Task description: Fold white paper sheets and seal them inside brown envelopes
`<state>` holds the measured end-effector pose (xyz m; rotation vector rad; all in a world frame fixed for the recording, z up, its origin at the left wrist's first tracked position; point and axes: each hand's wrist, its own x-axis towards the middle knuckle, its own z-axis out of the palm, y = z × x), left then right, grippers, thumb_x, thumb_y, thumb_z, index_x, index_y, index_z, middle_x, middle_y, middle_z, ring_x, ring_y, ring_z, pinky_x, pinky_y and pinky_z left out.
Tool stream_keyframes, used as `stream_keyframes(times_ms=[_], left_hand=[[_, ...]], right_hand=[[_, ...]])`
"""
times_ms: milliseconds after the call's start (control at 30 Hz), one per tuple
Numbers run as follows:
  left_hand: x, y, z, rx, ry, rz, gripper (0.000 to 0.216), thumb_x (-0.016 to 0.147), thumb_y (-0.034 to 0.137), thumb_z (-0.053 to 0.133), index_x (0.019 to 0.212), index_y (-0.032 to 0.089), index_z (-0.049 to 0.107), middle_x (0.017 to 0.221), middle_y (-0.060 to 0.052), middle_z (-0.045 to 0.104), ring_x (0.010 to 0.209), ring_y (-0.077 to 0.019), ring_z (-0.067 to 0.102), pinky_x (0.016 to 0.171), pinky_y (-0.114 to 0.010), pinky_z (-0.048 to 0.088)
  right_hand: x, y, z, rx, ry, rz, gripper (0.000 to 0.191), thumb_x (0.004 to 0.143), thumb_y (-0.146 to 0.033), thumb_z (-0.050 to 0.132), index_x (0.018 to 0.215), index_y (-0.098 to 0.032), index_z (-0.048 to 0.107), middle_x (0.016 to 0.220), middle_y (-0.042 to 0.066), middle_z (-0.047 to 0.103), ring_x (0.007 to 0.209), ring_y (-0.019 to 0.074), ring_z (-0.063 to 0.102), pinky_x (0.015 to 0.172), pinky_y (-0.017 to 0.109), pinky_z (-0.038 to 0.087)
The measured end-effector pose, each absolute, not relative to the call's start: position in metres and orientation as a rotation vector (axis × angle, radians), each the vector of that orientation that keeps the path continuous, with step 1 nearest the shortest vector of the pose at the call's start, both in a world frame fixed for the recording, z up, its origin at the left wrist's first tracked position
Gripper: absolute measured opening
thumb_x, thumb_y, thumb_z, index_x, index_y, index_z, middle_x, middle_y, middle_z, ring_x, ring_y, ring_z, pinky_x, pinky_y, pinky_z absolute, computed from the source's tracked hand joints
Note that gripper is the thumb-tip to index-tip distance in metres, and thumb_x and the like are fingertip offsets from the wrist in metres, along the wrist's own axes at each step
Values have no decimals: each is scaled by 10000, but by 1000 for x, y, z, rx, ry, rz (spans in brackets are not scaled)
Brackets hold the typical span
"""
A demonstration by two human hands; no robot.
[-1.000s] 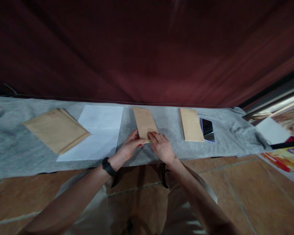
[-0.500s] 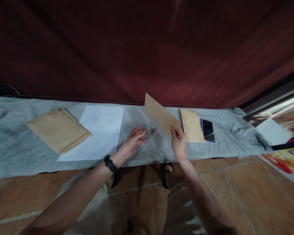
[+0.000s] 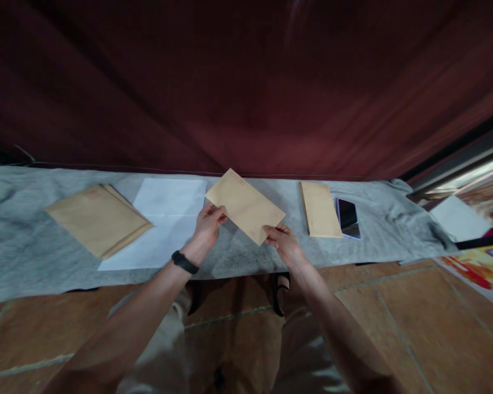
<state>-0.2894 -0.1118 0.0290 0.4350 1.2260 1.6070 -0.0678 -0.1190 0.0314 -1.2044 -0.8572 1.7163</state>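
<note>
A tan paper envelope [image 3: 246, 205] with faint reddish print is held at a slant above the grey cloth [image 3: 238, 257]. My left hand [image 3: 209, 223] pinches its left edge, a dark band on the wrist. At the envelope's lower right corner, my right hand [image 3: 283, 241] grips with thumb and fingers. White paper sheets [image 3: 170, 197] lie just left of my left hand, partly under a pile of larger brown envelopes [image 3: 94, 216]. To the right of my right hand rests a small stack of tan envelopes [image 3: 321, 210].
A phone [image 3: 348, 218] lies beside the small stack. Behind the cloth-covered surface hangs a dark red curtain [image 3: 246, 109]. At the far right are a white sheet [image 3: 460, 219] and a colourful printed packet [image 3: 482, 271]. Tiled floor [image 3: 394, 306] shows below.
The envelope has moved left with my right hand and turned its printed face toward me. My left hand, open and free before, has taken hold of its left edge.
</note>
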Motion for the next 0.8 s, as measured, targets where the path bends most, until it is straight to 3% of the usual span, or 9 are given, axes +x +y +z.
stream_keyframes(times_ms=[200,367,567,800], left_hand=[[-302,-107,27,560,1366,1622,312,500,237,844,711,184,619,649,47,603,590,-92,537,547,-200,411],[-308,-103,24,598,1412,1594,314,500,229,800,778,185,660,675,34,629,604,-103,550,547,-203,404],[-310,-101,19,599,1455,1567,406,530,247,788,919,183,693,759,10,668,650,-120,578,575,-219,421],[-311,-98,16,592,1464,1598,415,554,251,801,945,188,680,721,24,650,678,-135,596,622,-235,442]], right_hand=[[-65,-114,33,-1254,-817,1737,217,698,-304,797,845,-197,679,822,28,752,671,155,696,636,264,602],[-62,-111,35,-1335,-833,1709,81,767,-222,722,766,-222,641,722,-11,710,626,146,679,655,272,608],[-62,-109,32,-1391,-935,1727,92,807,-148,681,772,-226,646,773,-22,713,642,134,686,711,275,611],[-59,-111,26,-1386,-1073,1806,56,779,-176,692,824,-206,702,809,10,748,710,165,709,683,276,609]])
